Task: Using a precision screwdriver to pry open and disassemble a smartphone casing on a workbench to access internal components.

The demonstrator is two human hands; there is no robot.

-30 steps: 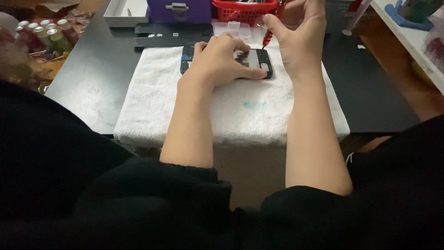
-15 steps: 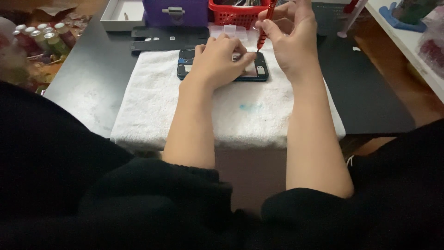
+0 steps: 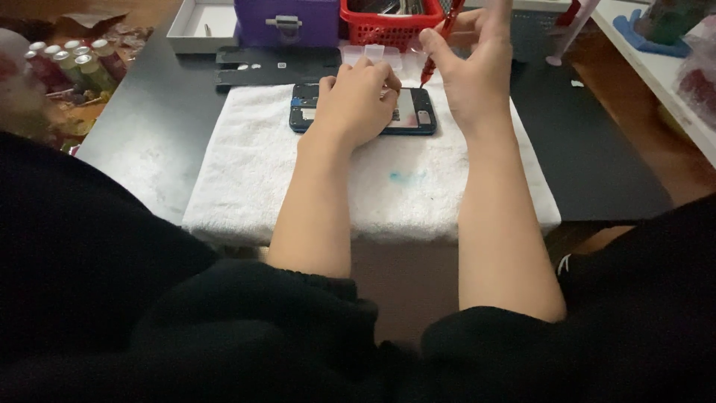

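**A:** Two hands in shot, both bare, sleeves pushed up. One phone (image 3: 363, 109), back cover off, lying flat on the white towel (image 3: 246, 179) toward its far edge.

**B:** And the left hand (image 3: 356, 101) sits right on top of that phone, palm down, fingers curled over its middle, pinning it. It covers most of the insides; only the left end and the right end of the blue frame show.

**A:** Right hand (image 3: 475, 71) is raised just beside the phone's right end, pinched narrow on one red screwdriver (image 3: 440, 45). The tip points down at the phone's upper right corner. Touching a screw or just above? Cannot tell from here.

**B:** Count the rest. One towel, with one small blue-green stain (image 3: 406, 177) near its centre, between the two forearms.

**A:** Behind the towel, on the black table (image 3: 149, 127): one purple case (image 3: 289, 21) with a grey latch, one red basket (image 3: 388, 26), one white shallow tray (image 3: 192, 21) at the left.

**B:** One black flat piece (image 3: 261, 67) lies between the case and the towel. A few small clear plastic cups (image 3: 373, 54) just behind the fingers; I make out about three, the hands hide any more.

**A:** Far left, a cluster of little bottles (image 3: 67, 63) with pale caps, five or so showing.

**B:** Far right, a white shelf edge (image 3: 656, 67) with something blue (image 3: 647, 41) on it.
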